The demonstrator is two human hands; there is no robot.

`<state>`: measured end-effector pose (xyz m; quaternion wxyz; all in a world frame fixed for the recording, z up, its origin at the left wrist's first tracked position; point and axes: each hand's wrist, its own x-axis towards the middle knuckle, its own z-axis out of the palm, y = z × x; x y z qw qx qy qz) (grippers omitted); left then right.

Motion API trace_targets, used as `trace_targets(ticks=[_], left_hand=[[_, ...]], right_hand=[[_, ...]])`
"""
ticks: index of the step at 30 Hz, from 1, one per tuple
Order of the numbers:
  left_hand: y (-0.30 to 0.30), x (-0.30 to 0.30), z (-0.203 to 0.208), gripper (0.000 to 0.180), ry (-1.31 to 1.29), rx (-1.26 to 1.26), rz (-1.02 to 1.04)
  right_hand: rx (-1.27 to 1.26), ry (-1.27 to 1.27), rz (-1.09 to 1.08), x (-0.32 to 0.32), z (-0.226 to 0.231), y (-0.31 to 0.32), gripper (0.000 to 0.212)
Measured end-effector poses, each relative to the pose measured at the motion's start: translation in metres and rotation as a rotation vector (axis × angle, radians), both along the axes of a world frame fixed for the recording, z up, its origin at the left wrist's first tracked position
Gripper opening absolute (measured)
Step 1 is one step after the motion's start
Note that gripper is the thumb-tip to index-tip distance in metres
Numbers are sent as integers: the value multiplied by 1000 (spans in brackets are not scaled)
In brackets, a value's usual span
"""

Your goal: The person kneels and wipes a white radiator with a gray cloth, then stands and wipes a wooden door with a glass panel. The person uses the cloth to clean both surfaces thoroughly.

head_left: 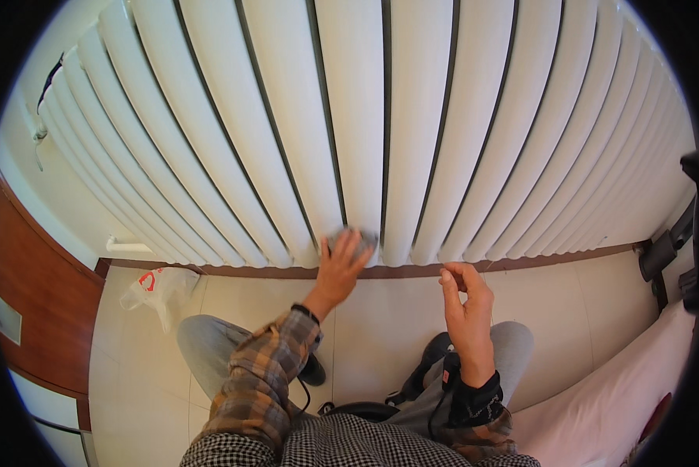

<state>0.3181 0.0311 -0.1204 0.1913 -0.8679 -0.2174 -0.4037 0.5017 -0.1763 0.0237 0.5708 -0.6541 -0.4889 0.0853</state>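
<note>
The left hand (340, 272) holds a blurred grey cloth (366, 240) against the lower end of a white ribbed radiator (419, 140), its grip closed over it with the fingers spread. The right hand (468, 307) holds nothing; its fingers curl loosely toward the thumb, just in front of the radiator's bottom edge. An orange-and-grey plaid sleeve (264, 373) covers the left forearm, and a black band (476, 401) wraps the right wrist. Between the bent knees lies pale tiled floor (388, 303). A white plastic bag (162, 296) with a red mark sits at left, near a brown door (38, 288); pink fabric (606, 389) spreads at lower right.
</note>
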Motion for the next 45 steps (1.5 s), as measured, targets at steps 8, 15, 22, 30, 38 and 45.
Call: trace_targets(ticks=[8, 15, 22, 30, 38, 45], left_hand=[[30, -44, 70, 62, -215, 64, 84], [78, -34, 235, 69, -620, 309, 128], [23, -51, 28, 60, -214, 14, 133], [60, -84, 67, 58, -664, 43, 357], [48, -40, 143, 53, -1004, -67, 237], [43, -20, 142, 65, -355, 204, 71]], right_hand=[[19, -21, 29, -5, -2, 3, 17], [-4, -47, 31, -4, -7, 4, 18], [-31, -39, 45, -3, -7, 4, 18], [-43, -63, 50, -4, -9, 6, 20], [-71, -74, 78, -9, -7, 6, 19], [-90, -140, 100, -9, -8, 7, 18]])
